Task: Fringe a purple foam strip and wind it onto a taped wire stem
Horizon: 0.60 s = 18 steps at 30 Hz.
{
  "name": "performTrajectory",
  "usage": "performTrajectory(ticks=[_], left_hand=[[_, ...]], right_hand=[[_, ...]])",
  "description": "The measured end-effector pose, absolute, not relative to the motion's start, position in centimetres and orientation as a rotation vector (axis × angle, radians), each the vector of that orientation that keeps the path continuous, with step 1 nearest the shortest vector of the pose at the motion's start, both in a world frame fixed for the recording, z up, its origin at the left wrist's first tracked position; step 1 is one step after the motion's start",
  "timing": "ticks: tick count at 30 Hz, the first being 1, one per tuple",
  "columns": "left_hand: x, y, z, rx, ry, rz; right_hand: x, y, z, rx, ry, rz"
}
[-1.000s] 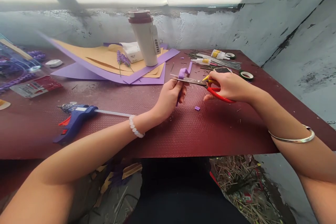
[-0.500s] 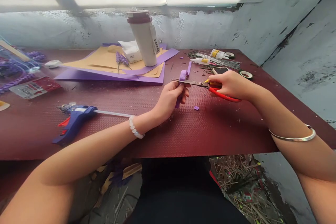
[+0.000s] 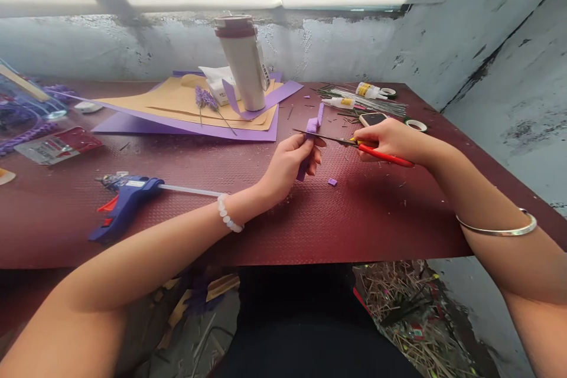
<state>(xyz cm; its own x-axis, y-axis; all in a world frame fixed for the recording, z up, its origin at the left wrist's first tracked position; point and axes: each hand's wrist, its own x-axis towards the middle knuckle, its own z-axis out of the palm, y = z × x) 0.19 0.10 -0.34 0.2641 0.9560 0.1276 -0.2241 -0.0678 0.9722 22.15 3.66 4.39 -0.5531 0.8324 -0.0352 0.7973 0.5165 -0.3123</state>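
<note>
Desk seen from above, front edge running across below the forearms. A purple strip is held above the desk's middle, nearer the back edge than the front; its lower end is pinched in the left hand, thumb & fingers closed on it, and its narrow fringed end sticks up past them. Scissors are gripped in the right hand, fingers curled round the red handles, blades laid across the strip just by the left thumb; how wide they're parted can't be told. A small purple scrap is left on the desk btwn hands & front edge, w/ a wide stretch of desktop around it for moving. Tighter at the back right corner: glue bottles, wires & a tape roll are bunched there, w/ the phone just behind the right hand. Back edge, left of middle, is taken up by the paper stack, w/ a coffee cup stood on it. Glue gun is laid toward the front edge, left side, stick end right by the bracelet.
</note>
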Motion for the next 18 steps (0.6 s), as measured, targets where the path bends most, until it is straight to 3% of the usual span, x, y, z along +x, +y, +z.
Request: performTrajectory(ticks=[18], left_hand=[[0.2,0.42,-0.61,1.185,0.877,1.208]], right_hand=[[21.9,3.28,3.98,-1.589,-2.544,0.554]])
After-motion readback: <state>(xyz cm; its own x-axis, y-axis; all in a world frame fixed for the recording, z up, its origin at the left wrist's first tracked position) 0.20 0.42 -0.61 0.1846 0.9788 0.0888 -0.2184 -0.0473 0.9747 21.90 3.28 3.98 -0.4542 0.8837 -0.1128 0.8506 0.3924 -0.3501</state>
